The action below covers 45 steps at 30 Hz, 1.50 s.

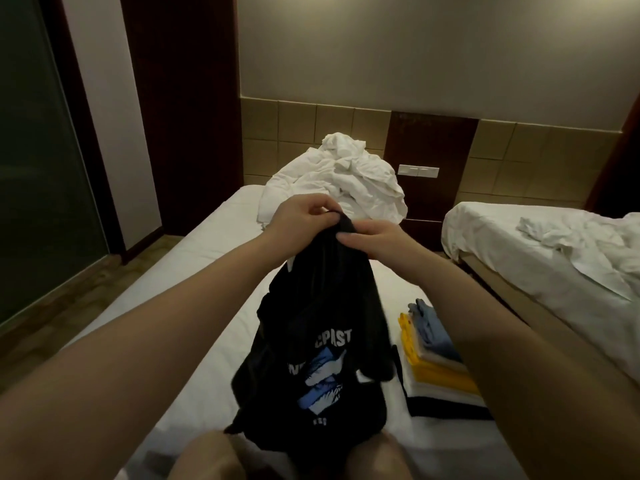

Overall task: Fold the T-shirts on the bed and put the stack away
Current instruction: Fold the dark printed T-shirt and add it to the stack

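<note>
Black T-shirt (pixel 322 306): held up above the bed (pixel 214 244), hanging bunched; long axis running from the hands down toward the camera, print facing up, lettering upright.
Left hand (pixel 304 216): fingers curled, pinching the shirt's top edge.
Right hand (pixel 374 240): pinching the same edge, just beside the left.
Folded stack (pixel 436 358): on the bed, right of the shirt.

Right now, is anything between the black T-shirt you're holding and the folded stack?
Nothing visible does. The left hand and right hand pinch the black T-shirt; the folded stack sits beside it on the bed.
</note>
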Tool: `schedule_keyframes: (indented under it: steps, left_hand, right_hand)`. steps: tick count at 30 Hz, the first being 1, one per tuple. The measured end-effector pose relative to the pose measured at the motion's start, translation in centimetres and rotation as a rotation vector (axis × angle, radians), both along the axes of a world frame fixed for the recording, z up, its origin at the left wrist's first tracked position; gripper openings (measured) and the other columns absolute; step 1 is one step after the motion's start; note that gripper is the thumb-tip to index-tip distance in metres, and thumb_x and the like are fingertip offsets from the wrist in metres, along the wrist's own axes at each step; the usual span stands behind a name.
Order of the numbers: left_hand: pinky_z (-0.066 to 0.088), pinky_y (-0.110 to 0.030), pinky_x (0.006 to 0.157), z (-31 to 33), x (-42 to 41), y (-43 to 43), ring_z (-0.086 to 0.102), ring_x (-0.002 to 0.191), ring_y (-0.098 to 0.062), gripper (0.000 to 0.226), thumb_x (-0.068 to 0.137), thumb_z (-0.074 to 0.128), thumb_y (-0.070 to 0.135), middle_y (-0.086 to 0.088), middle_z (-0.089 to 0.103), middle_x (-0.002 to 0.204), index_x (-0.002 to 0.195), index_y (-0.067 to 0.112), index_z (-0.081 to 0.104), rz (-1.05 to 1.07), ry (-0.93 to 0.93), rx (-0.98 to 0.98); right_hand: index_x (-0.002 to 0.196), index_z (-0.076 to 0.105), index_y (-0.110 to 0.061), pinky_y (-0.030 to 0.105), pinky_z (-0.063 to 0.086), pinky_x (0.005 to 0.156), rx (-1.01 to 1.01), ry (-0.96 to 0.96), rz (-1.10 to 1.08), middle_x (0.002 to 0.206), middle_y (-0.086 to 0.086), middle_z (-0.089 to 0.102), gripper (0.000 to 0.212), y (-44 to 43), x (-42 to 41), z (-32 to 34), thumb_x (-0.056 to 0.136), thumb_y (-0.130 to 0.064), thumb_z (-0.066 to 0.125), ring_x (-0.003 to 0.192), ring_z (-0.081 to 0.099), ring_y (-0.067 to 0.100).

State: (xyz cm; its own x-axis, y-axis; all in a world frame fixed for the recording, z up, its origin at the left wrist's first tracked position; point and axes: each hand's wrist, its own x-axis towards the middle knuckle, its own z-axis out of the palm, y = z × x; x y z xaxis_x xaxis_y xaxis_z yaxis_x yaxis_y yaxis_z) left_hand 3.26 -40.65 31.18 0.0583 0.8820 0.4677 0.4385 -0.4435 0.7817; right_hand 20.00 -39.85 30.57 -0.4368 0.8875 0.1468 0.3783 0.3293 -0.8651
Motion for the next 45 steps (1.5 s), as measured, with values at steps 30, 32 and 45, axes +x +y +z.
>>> schedule_keyframes:
  steps: [30,32,45]
  left_hand:
    - [0.048,-0.027,0.068,0.3,-11.7,-1.8,0.067,0.080,-0.015,0.029,0.083,0.057,0.036,-0.002,0.069,0.086,0.096,0.012,0.062,-0.016,-0.097,-0.532]
    - [0.047,-0.027,0.067,0.9,-12.4,-2.4,0.066,0.081,-0.015,0.028,0.091,0.049,0.036,-0.004,0.067,0.091,0.099,0.012,0.061,-0.041,-0.035,-0.554]
    - [0.050,-0.034,0.080,2.1,-15.1,-5.6,0.062,0.090,-0.022,0.020,0.082,0.056,0.008,-0.008,0.064,0.095,0.102,0.007,0.061,-0.260,-0.160,-0.481]
  right_hand:
    - [0.129,0.051,-0.012,0.029,0.049,0.072,-0.293,0.336,-0.267,0.112,0.008,0.064,0.050,1.3,4.9,4.8,0.087,-0.039,0.060,0.100,0.063,0.020]
    - [0.131,0.046,-0.012,0.028,0.053,0.066,-0.396,0.355,-0.187,0.108,0.009,0.066,0.048,0.7,5.4,5.2,0.090,-0.032,0.058,0.092,0.068,0.019]
    - [0.123,0.054,-0.003,0.026,0.057,0.078,-0.416,0.375,0.088,0.115,0.012,0.060,0.030,-1.2,6.0,6.6,0.096,-0.007,0.042,0.099,0.061,0.018]
